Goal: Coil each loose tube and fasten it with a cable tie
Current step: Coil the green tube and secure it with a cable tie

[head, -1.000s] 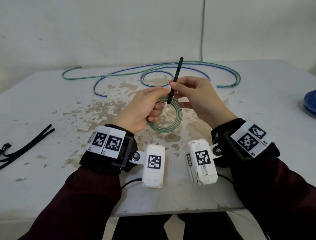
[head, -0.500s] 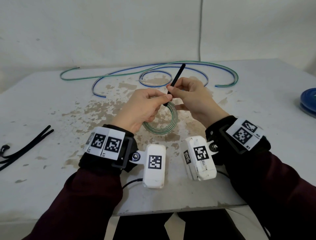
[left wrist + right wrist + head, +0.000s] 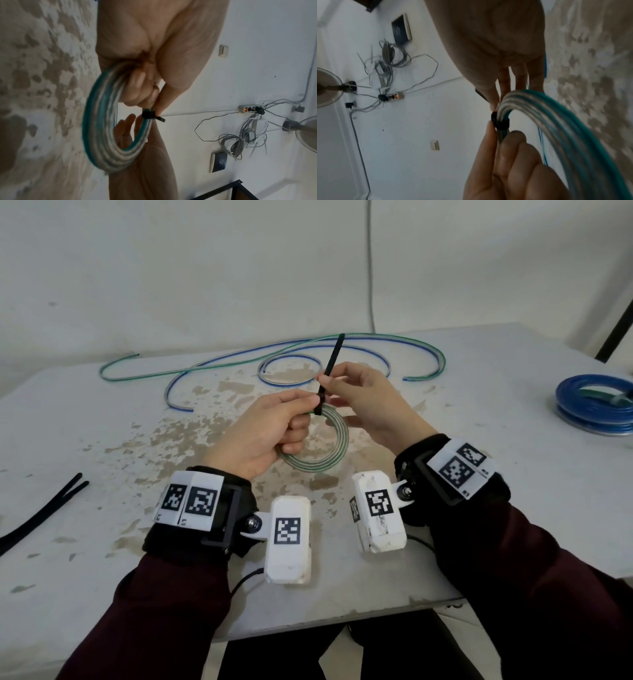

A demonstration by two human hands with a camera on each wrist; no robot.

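1. Sleeves, dark maroon, are filling the lower corners of the head view; white tagged camera units are sitting at both wrists over the near edge of the table (image 3: 565,508).

2. Left hand (image 3: 263,436), at centre frame, is curling its fingers around the left side of the coiled tube (image 3: 334,453), with thumb and forefinger pressing together at the coil's top, just beside the tie's loop. The left wrist view is showing the same grip.

3. Coiled tube, clear with green stripe, several turns, is hanging in the air at centre frame between the two hands, above the stained patch of the table.

4. Cable tie (image 3: 329,371), black, is looping tightly around the top of the coil; its loose tail is standing nearly upright, tilting slightly right toward the upper centre of the frame.

5. Right hand (image 3: 370,402), right of centre, is pinching the tie's tail between thumb and forefinger just above the coil; the other fingers are spreading loosely behind the coil.

6. Spare black ties (image 3: 41,518) are lying at the left edge of the frame.

7. Blue coiled tube (image 3: 592,402), already bound, is resting at the right edge.

8. Loose tubes (image 3: 239,357), green-striped and blue-striped, are sprawling in curves across the table's far side, upper centre.
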